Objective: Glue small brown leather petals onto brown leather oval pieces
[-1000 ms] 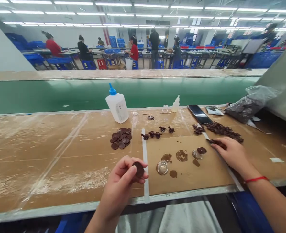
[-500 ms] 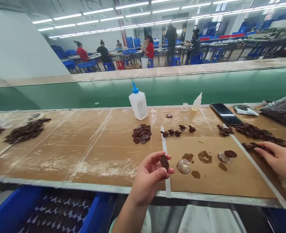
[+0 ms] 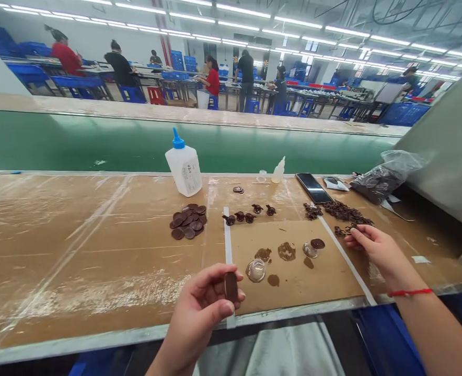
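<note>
My left hand (image 3: pixel 197 313) is shut on a flat brown disc (image 3: pixel 231 287), pinched upright between thumb and fingers above the bench's front edge. My right hand (image 3: pixel 378 253) rests at the near edge of a heap of dark brown pieces (image 3: pixel 344 211); whether its fingertips hold one is hidden. Between the hands lies a brown-stained cardboard sheet (image 3: pixel 293 271) with a clear plastic dome (image 3: pixel 256 270) and a smaller dome (image 3: pixel 310 250) on it. A stack of brown discs (image 3: pixel 187 222) lies left of a white strip (image 3: pixel 228 245). Several small brown shapes (image 3: pixel 249 215) lie in a row.
A white glue bottle with a blue nozzle (image 3: pixel 184 166), a small dropper bottle (image 3: pixel 278 171), a black phone (image 3: pixel 312 188) and a plastic bag of dark pieces (image 3: pixel 380 180) stand along the bench's back. A green conveyor belt (image 3: pixel 176 149) runs behind it, with co-workers beyond.
The view has swung right and back. My left hand has turned the disc edge-on. My right hand has moved from the heap's right end towards the cardboard's corner.
</note>
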{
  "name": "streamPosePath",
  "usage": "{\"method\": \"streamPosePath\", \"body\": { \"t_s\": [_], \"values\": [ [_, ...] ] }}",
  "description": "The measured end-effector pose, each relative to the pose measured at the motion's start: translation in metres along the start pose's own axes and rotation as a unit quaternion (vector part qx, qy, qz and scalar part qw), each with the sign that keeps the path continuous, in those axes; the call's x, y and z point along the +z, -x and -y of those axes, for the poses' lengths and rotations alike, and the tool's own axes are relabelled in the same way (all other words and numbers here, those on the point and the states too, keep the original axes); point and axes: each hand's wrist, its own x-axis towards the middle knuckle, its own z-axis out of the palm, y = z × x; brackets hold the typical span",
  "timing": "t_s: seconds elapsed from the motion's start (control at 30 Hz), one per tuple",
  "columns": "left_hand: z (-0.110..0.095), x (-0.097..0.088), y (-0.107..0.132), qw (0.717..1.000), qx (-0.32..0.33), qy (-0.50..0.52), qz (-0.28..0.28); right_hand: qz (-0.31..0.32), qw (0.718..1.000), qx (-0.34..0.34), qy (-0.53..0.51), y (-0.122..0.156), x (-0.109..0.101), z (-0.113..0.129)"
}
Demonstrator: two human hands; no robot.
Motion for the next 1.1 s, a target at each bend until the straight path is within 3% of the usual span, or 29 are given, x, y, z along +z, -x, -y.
{"method": "streamPosePath", "body": {
  "t_s": [0.07,0.17,0.23,0.27,0.33,0.4,0.47,0.63,0.8,1.0,1.1],
  "values": [
    [0.002,0.004,0.002,1.000,-0.016,0.019,0.019,-0.031,0.999,0.005,-0.021,0.019,0.001,0.017],
    [0.009,0.012,0.005,0.992,-0.056,0.057,0.099,-0.096,0.995,-0.006,-0.032,0.066,0.011,0.057],
    [0.018,0.018,0.006,0.981,-0.088,0.089,0.146,-0.106,0.991,-0.072,-0.038,0.102,0.025,0.089],
    [0.023,0.020,0.007,0.976,-0.105,0.102,0.163,-0.091,0.985,-0.137,-0.042,0.119,0.034,0.105],
    [0.032,0.024,0.009,0.965,-0.140,0.109,0.192,0.028,0.951,-0.295,-0.089,0.144,0.056,0.134],
    [0.039,0.028,0.011,0.958,-0.171,0.097,0.206,0.119,0.910,-0.382,-0.107,0.156,0.077,0.155],
    [0.043,0.030,0.014,0.957,-0.187,0.085,0.206,0.137,0.880,-0.441,-0.111,0.160,0.094,0.166],
    [0.045,0.034,0.020,0.965,-0.170,0.056,0.191,0.124,0.874,-0.465,-0.064,0.165,0.103,0.164],
    [0.047,0.035,0.024,0.975,-0.139,0.001,0.176,0.070,0.902,-0.422,-0.057,0.178,0.098,0.146],
    [0.058,0.027,0.026,0.976,-0.099,-0.024,0.193,0.051,0.927,-0.349,-0.131,0.192,0.113,0.126],
    [0.063,0.023,0.026,0.980,-0.065,-0.038,0.185,0.038,0.926,-0.322,-0.195,0.195,0.120,0.125]
  ]
}}
